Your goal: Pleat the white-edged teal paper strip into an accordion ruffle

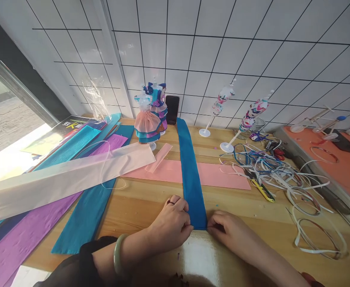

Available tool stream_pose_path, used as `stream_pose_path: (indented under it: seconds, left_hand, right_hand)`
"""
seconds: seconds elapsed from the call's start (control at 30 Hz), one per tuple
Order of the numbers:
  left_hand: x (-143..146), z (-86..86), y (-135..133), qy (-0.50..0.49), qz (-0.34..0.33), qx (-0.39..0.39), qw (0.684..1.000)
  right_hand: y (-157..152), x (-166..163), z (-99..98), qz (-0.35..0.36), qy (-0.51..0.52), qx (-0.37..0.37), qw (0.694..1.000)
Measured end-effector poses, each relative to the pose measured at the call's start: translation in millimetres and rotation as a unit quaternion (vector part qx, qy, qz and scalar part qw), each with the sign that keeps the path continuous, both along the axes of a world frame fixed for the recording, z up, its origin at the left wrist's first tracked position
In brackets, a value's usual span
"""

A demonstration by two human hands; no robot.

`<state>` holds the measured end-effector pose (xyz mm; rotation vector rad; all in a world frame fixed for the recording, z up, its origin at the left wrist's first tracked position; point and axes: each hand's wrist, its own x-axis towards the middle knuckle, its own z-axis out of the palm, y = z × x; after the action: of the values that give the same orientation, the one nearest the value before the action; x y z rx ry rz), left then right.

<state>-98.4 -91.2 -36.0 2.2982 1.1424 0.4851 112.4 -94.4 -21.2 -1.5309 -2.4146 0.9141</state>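
Observation:
A long blue crepe paper strip (190, 171) runs away from me down the middle of the wooden table (139, 199), crossing over a pink paper sheet (219, 175). My left hand (173, 223), with a ring and a jade bangle on the wrist, pinches the strip's near left corner. My right hand (231, 230) pinches the near right corner. Both hands have fingers closed on the strip's end near the table's front edge.
Wide purple (31, 231), teal (87, 215) and translucent white (64, 175) paper strips lie at left. Small dress mannequins (149, 119), a phone (172, 109) and two stands (219, 105) line the tiled wall. A tangle of ribbons (270, 167), yellow tool (262, 190) and an orange mat (342, 163) lie at right.

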Motion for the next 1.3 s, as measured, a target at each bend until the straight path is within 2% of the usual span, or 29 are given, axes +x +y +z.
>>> stream_pose_path:
  seconds: [0.47, 0.87, 1.03, 1.2, 1.3]
  left_hand:
    - [1, -2.3, 2, 0.008, 0.000, -0.009, 1.000]
    - [-2, 1.8, -1, 0.034, -0.010, 0.007, 0.999]
    - [-3, 0.4, -3, 0.041, -0.034, 0.049, 0.997]
    - [-2, -13.8, -3, 0.022, -0.050, 0.115, 0.992]
    - [-3, -19.4, -2, 0.023, -0.082, 0.136, 0.987]
  right_hand:
    - [3, -7, 8.8, -0.040, -0.037, -0.063, 0.996]
    - [16, -10, 14.1, -0.035, -0.074, -0.133, 0.988]
    - [25, -9, 12.6, -0.031, -0.094, -0.147, 0.984]
    - [35, -7, 9.8, -0.017, -0.101, -0.178, 0.979]
    - [39, -7, 9.3, -0.014, -0.103, -0.189, 0.976]
